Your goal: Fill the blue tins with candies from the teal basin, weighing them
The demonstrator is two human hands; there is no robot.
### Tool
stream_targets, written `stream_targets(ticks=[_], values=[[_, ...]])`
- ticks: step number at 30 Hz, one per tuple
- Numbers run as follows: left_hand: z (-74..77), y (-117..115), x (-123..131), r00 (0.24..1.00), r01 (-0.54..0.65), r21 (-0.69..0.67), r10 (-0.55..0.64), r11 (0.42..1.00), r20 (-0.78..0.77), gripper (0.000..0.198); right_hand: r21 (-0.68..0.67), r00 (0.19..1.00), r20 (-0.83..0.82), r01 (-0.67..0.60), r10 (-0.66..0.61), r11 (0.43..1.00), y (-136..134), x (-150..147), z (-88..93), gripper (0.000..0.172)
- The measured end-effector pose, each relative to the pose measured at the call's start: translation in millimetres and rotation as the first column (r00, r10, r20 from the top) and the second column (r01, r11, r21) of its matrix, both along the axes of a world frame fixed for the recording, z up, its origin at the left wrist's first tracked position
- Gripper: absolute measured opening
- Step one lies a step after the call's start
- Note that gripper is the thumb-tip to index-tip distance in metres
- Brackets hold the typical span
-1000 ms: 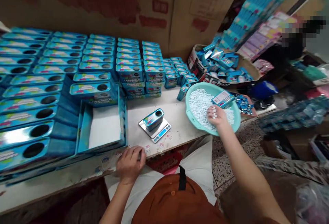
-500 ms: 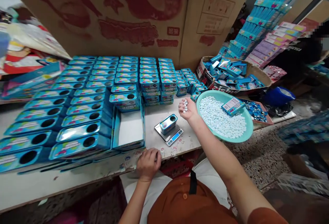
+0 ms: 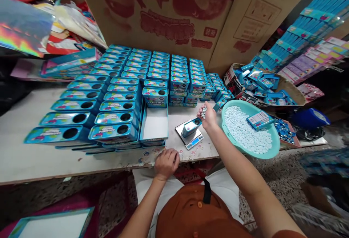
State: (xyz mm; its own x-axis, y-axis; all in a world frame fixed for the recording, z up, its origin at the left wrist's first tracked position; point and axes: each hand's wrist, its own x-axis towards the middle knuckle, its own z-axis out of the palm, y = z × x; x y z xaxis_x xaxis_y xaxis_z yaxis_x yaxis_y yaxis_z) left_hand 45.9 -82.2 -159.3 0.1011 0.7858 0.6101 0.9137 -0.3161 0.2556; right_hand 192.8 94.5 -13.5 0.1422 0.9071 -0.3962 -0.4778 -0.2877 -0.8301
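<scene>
Two big printed cardboard cartons (image 3: 163, 12) are standing behind a long worktop (image 3: 35, 161), and dozens of blue-and-teal candy tins (image 3: 117, 132) are lying in rows and stacks across it, with round holes showing in their faces. An open cardboard box (image 3: 297, 96) is sitting at the back right, holding loose blue packets (image 3: 261, 83). A shallow teal basin (image 3: 276, 139) is sitting on the right end of the worktop, filled with small white candies (image 3: 245, 132), and a small printed card box (image 3: 260, 120) is lying on top of that pile. An open blue tray with a white base (image 3: 154, 129) is standing against the tin rows, empty tins around it. A digital scale (image 3: 195, 141) is sitting just left of the basin, and a blue tin (image 3: 191, 127) is lying tilted on it, its open end raised toward the right hand (image 3: 208, 117). That hand is hovering right above the tin, fingers bunched together and pinching a few candies (image 3: 204, 111); whether it touches the tin is hard to tell. The left hand (image 3: 166, 163) is resting on the front edge of the worktop, fingers loosely curled, near small round stickers (image 3: 192, 154); cannot tell if it holds anything.
</scene>
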Motion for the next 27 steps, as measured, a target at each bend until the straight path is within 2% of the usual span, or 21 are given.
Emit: stream_targets(ticks=[5, 17, 21, 27], values=[[0.1, 1, 0, 1.000, -0.002, 0.015, 0.002, 1.000, 0.004, 0.003, 0.072, 0.999, 0.037, -0.003, 0.001, 0.997, -3, -5, 1.4, 0.031], [1.4, 0, 1, 1.000, -0.008, 0.027, 0.008, 1.000, 0.003, 0.004, 0.086, 1.000, 0.026, -0.008, 0.005, 0.996, -2, -6, -2.0, 0.032], [0.9, 0, 1, 1.000, -0.001, 0.028, 0.001, 1.000, 0.009, 0.003, 0.014, 1.000, -0.027, 0.005, -0.005, 1.000, 2, -1, 0.7, 0.030], [0.3, 0, 0, 1.000, -0.019, 0.013, 0.019, 1.000, -0.020, 0.003, -0.122, 0.978, -0.206, -0.003, -0.023, 0.993, 7, 19, 12.3, 0.032]])
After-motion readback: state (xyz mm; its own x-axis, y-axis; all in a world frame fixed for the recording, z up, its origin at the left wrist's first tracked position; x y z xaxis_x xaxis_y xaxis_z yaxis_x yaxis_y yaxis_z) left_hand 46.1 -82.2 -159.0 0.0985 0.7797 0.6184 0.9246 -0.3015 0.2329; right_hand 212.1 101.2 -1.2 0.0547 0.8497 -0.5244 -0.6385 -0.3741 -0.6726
